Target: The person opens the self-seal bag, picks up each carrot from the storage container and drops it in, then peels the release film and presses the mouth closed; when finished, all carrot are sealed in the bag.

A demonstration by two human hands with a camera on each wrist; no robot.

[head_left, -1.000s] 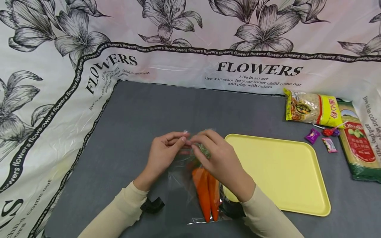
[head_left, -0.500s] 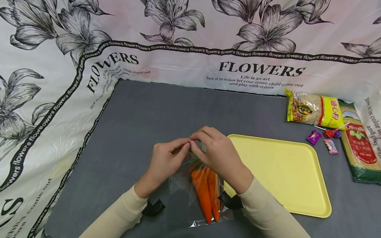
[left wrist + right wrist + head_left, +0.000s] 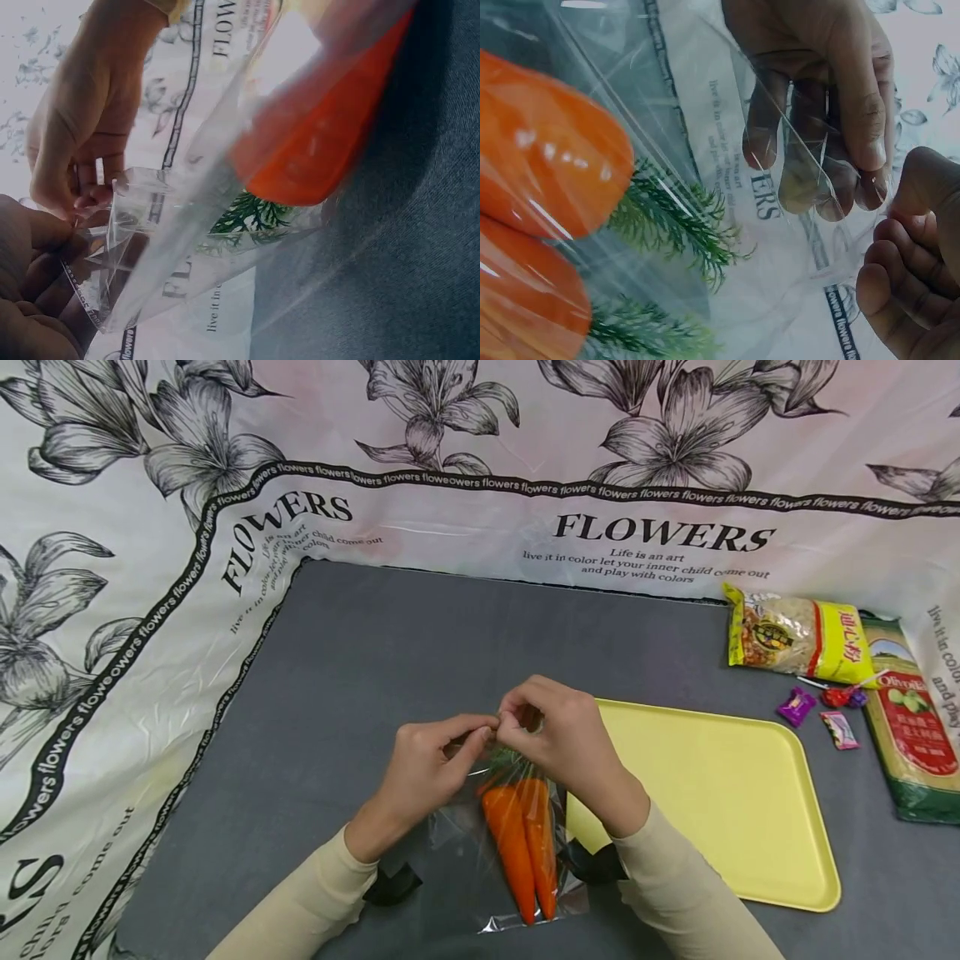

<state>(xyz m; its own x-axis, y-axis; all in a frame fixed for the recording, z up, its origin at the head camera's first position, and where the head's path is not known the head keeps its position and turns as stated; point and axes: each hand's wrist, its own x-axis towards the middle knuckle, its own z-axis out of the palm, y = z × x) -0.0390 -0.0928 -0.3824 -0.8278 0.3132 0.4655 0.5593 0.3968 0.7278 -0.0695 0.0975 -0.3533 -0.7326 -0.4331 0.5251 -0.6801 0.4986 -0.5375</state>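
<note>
Two orange carrots [image 3: 512,839] with feathery green tops [image 3: 679,217] lie side by side inside a clear plastic bag [image 3: 459,831] on the grey table. At the bag's far end, my left hand [image 3: 427,768] pinches the top edge between thumb and forefinger. My right hand [image 3: 573,752] pinches the same edge just to the right, fingertips close to the left ones. The right wrist view shows the left fingers [image 3: 806,165] behind the clear film. In the left wrist view, a carrot [image 3: 315,142] appears through the plastic, above the pinched edge.
A yellow tray [image 3: 705,802] lies right of the bag, partly behind my right forearm. Farther right are a yellow food packet [image 3: 798,635], a green-and-red packet [image 3: 915,718], wrapped candies [image 3: 797,706] and lollipops [image 3: 840,696]. Black straps [image 3: 393,887] hang at the wrists.
Both hands have shifted slightly right along the bag's top edge, the right hand's fingers now more bent. The carrots' green tops show more below the hands. The carrots have barely moved.
</note>
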